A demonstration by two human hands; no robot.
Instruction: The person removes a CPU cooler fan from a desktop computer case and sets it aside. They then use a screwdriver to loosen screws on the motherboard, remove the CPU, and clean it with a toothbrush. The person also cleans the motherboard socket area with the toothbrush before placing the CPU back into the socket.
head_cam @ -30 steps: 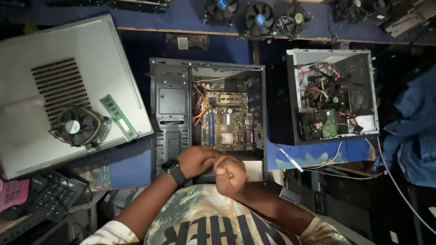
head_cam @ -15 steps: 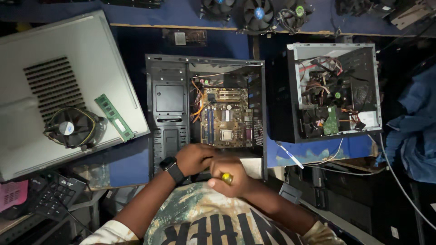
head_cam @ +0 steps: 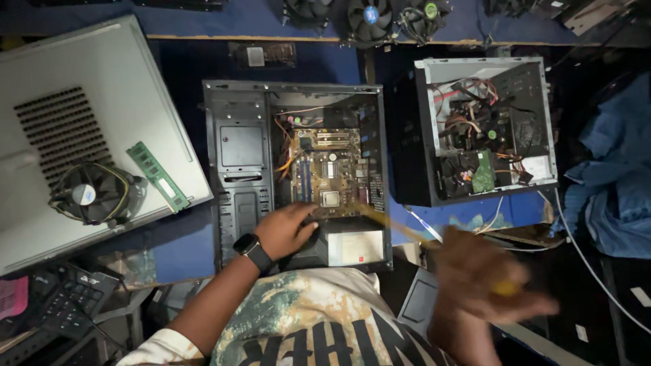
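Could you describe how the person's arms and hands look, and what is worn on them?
Both forearms are bare. The left hand has a black smartwatch with a dark band on its wrist. The right hand is blurred; nothing worn shows there. Short pale patterned shirt sleeves end above the elbows.

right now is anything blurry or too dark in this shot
Head view: the right hand is smeared by motion blur, with a yellow streak at it, so what it holds cannot be told. The left hand on the open computer case is sharp. The motherboard is well lit; the right edge and bottom corners sink into shadow.
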